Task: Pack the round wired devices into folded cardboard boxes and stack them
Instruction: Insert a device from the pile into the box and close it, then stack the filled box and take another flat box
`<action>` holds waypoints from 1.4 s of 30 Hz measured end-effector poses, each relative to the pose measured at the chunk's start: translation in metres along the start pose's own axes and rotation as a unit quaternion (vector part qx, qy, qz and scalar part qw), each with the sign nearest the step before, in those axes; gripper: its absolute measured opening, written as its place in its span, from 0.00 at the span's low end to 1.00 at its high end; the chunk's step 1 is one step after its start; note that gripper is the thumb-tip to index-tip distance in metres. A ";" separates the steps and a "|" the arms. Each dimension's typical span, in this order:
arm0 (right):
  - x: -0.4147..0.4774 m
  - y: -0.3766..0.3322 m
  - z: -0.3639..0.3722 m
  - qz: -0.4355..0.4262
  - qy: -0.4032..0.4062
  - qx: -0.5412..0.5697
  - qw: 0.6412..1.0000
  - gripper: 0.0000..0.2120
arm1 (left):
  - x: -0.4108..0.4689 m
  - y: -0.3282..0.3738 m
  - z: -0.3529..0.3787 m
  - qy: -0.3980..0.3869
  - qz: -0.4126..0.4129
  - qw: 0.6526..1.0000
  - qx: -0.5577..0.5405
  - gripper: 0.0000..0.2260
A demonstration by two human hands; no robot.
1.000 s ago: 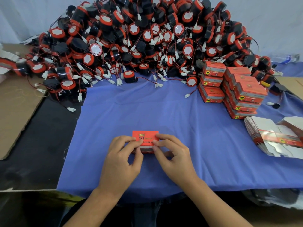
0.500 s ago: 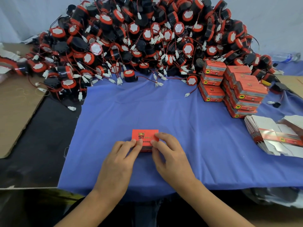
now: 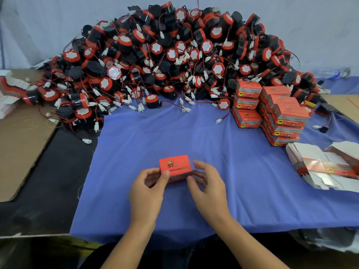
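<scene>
two bare forearms came in over the near edge, and both hands met on the small red box [image 3: 175,166]. the left grip [image 3: 149,189] was curled at the box's left end, thumb pressed on its near left corner. the right grip [image 3: 208,187] clasped the right end, thumb at the near right corner, fingers bent round the far side. the box was closed, printed top up, near the front middle of the blue cloth [image 3: 194,136]; whether it rested on the cloth or hung just above it, i could not tell. left of the cloth the black tabletop [image 3: 48,181] showed, with a brown cardboard sheet [image 3: 19,142] lying on it further left. out to the right lay a fanned pile of flat cartons [image 3: 322,167], pale insides up. behind those stood the packed boxes [image 3: 272,113] in stacks, pressed close together, some leaning. and at the back, a big heap of round wired devices [image 3: 174,61], red and black with white plugs on thin red wires, spilled onto the far edge of the cloth, touching the stacks on the right.
</scene>
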State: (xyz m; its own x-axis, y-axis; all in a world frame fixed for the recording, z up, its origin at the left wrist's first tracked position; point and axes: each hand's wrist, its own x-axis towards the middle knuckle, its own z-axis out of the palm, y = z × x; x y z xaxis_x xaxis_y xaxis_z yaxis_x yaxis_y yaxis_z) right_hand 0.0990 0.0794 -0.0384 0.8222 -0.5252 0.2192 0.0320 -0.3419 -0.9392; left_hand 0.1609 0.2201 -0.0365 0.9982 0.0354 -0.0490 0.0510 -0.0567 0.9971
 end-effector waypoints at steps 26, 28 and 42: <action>0.225 0.046 -0.093 0.138 0.296 0.162 0.931 0.33 | 0.099 0.064 0.293 -0.328 0.025 0.944 -0.032 0.24; 0.231 0.049 -0.091 0.140 0.300 0.166 0.929 0.32 | 0.104 0.062 0.300 -0.349 0.016 0.936 -0.040 0.24; 0.114 0.023 -0.114 0.180 0.346 0.191 0.901 0.21 | -0.010 0.045 0.263 -0.224 0.030 0.972 -0.057 0.12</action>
State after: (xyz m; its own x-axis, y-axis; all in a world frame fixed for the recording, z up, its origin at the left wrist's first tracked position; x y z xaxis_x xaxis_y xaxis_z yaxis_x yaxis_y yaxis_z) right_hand 0.1284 -0.0770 -0.0052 0.2720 -0.9536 -0.1287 0.1354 0.1704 -0.9760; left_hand 0.1617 -0.0451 -0.0064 0.9145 -0.4043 0.0137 0.0144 0.0661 0.9977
